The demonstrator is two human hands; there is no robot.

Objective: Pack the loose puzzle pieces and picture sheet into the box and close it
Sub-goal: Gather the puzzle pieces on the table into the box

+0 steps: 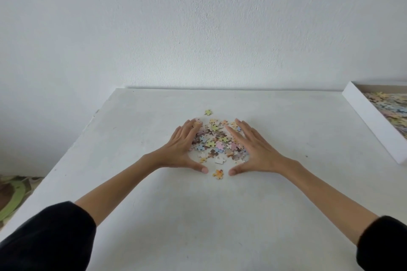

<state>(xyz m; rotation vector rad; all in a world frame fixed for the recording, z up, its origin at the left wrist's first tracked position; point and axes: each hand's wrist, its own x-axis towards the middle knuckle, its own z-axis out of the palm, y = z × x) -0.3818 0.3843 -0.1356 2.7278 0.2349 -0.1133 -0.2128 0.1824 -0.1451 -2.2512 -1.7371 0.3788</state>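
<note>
Puzzle pieces sit between my left hand and right hand, both flat and open; I would push them together, catching the far stray piece.

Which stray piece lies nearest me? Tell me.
The orange piece, alone on the near side of the pile; the green stray lies on its far side.

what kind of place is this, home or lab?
Probably a room at home: a plain white table against a textured white wall, loose jigsaw pieces and a patterned floor mat at lower left.
</note>
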